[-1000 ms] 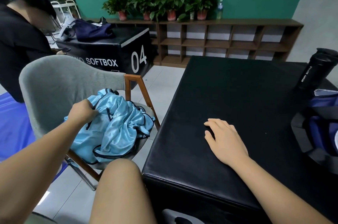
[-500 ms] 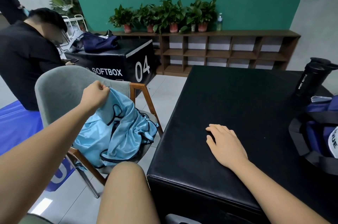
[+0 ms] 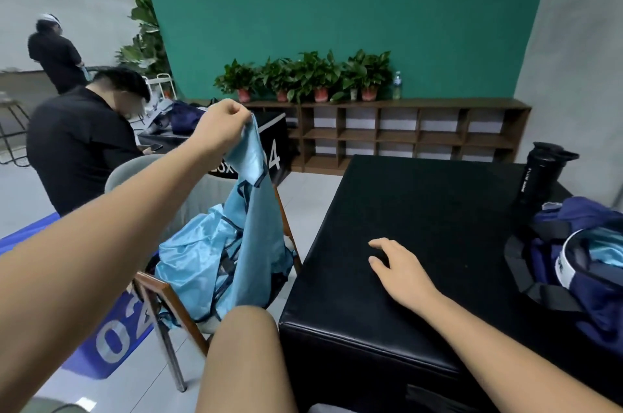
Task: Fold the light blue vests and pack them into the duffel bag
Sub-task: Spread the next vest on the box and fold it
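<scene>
One light blue vest [image 3: 255,210] hangs below the left hand [image 3: 224,127], which pinches its top, above the vest heap [image 3: 188,254] on one chair [image 3: 199,200]. The right hand [image 3: 401,269] lies flat on the surface [image 3: 421,203], with one duffel bag [image 3: 593,304] at its right edge.

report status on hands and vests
Left hand pinches a light blue vest, hanging over the pile on the chair. Right hand rests flat on black table. Duffel bag unzipped, sport bottle beside it.

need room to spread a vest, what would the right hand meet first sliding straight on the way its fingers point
Way looks free: the right hand points forward-left over bare black table to its left edge. Beyond, probably the chair with the vests, though depth is unclear.
</scene>
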Demonstrator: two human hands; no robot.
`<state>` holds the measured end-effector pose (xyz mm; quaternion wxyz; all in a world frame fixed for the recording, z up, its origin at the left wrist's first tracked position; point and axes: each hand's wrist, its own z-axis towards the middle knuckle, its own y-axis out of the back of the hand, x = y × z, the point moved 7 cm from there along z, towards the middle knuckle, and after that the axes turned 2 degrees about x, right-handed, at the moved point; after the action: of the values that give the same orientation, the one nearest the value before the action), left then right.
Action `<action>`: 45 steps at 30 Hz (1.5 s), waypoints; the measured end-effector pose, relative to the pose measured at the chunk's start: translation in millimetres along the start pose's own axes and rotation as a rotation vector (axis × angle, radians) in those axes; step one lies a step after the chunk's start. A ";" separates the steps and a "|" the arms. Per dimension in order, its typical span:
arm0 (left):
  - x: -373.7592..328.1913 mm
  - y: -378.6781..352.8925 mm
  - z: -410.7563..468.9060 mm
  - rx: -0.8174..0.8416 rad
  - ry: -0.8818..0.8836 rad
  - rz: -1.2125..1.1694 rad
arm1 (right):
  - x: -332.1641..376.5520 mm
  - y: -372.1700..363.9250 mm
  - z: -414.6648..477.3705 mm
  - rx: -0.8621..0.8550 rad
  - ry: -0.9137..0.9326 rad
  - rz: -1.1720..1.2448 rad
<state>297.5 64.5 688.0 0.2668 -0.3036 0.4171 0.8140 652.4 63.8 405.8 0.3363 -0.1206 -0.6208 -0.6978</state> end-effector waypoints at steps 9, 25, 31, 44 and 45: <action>-101.1 6.2 -6.9 0.065 0.014 -0.361 | 140.1 80.7 -24.4 -0.094 0.222 0.328; -180.6 -49.9 -67.0 0.249 -0.166 -0.474 | 238.6 238.0 -66.2 -0.500 0.489 0.209; -194.4 -42.5 -95.0 0.365 -0.172 -0.634 | 232.3 306.2 -65.5 -0.632 0.367 0.148; -213.4 -84.7 -183.2 0.477 -0.345 -0.368 | 253.2 379.9 -67.7 -0.603 0.207 0.181; -212.3 -87.1 -183.3 0.464 -0.347 -0.369 | 254.0 381.9 -69.4 -0.597 0.212 0.182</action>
<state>550.1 -83.7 709.5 0.5387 -0.1620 0.4776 0.6749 717.0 -84.4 840.6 0.4099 -0.1957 -0.3370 -0.8247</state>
